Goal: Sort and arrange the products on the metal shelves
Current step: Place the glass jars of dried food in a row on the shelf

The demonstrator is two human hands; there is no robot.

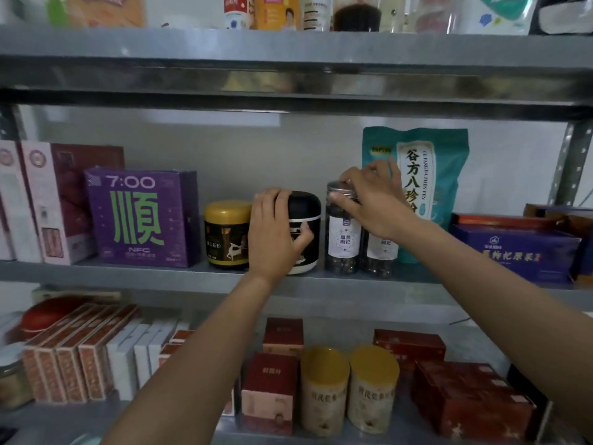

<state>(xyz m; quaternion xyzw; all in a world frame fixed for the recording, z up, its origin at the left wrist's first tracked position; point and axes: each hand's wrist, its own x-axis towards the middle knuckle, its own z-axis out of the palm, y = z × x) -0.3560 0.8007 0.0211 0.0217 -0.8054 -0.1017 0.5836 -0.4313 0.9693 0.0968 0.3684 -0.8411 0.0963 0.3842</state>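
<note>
Plain pale wall (272,155) at back, shadowed.

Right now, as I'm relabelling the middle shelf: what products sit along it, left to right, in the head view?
pink-and-white boxes → purple box → gold-lidded jar → black jar → clear jar → teal pouch → dark blue box

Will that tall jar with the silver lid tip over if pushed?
Probably, if pushed near the top: the tall jar is narrow and upright. Its round body would likely roll once down. The clear wall looks hard, maybe slippery.
</note>
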